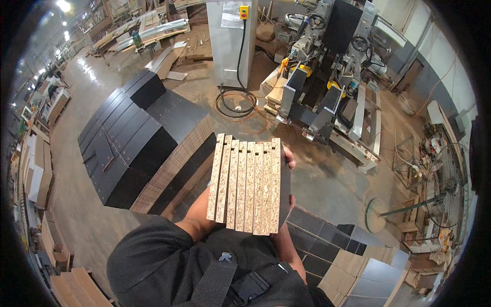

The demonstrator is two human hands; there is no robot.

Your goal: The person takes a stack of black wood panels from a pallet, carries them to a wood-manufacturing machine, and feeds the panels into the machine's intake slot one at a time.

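Observation:
In front of my chest stands a stack of particleboard panels [248, 187], pressed side by side with their raw speckled edges toward me. Small dark grooves show near the far ends, and the ends are slightly uneven. The outer face on the right is black. Fingers of my right hand [290, 157] curl around that right side, gripping the stack. My left forearm reaches in under the left side of the panels, which hide my left hand and its fingers.
A large stack of black panels [148, 138] stands on the floor to the left. More black and brown panels [327, 245] are piled at the lower right. Ahead are a grey cabinet [232, 56], coiled cables [236, 102] and a machine [327, 77]. A standing fan [445, 187] is far right.

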